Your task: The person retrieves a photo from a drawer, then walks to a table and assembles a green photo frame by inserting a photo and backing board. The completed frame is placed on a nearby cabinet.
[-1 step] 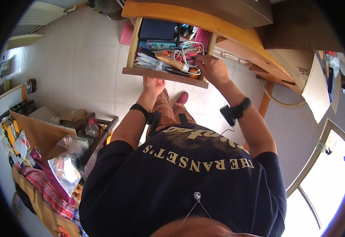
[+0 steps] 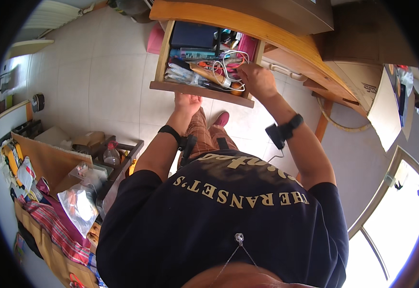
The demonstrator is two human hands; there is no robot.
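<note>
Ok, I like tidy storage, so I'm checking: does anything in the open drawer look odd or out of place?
The white cable stands out: it sprawls in loose loops across the jumbled contents of the drawer, beside the right hand, instead of lying neatly coiled. I see nothing spilled or clearly damaged.

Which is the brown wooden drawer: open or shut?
Open: the brown wooden drawer juts from under the orange wooden tabletop, showing a looped white cable inside.
</note>
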